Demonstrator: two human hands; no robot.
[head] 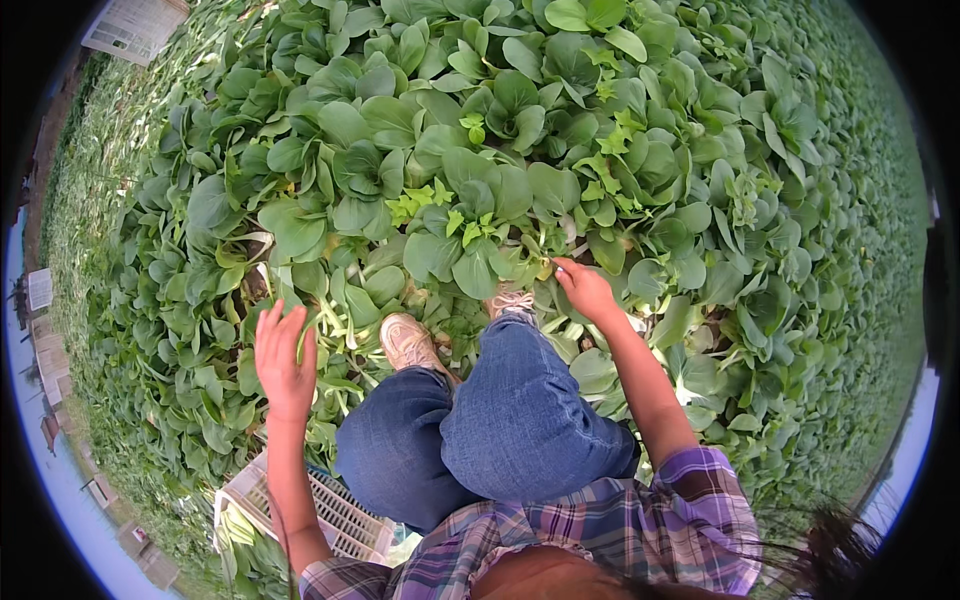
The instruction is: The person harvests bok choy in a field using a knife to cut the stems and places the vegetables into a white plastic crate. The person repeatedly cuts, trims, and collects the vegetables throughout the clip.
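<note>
Broad-leaved leafy greens that look like bok choy [474, 259] grow densely before me. My left hand [286, 358] is held above the plants at the left, its fingers apart and nothing in it. My right hand [585, 289] reaches low among the stems, right of my right shoe. Its fingers are curled, with the fingertips beside a yellowed leaf [544, 268]. Whether they grip a stem or a small tool cannot be made out. Cut-looking pale stalks and loose leaves [341, 326] lie around my shoes [409, 341].
A slatted plastic crate [349, 517] stands by my left hip, with bok choy [255, 559] next to it or inside. Another pale crate [135, 30] sits at the far upper left. Bright green lobed weeds [611, 142] grow among the crop. More pale crates [40, 289] show at the left edge.
</note>
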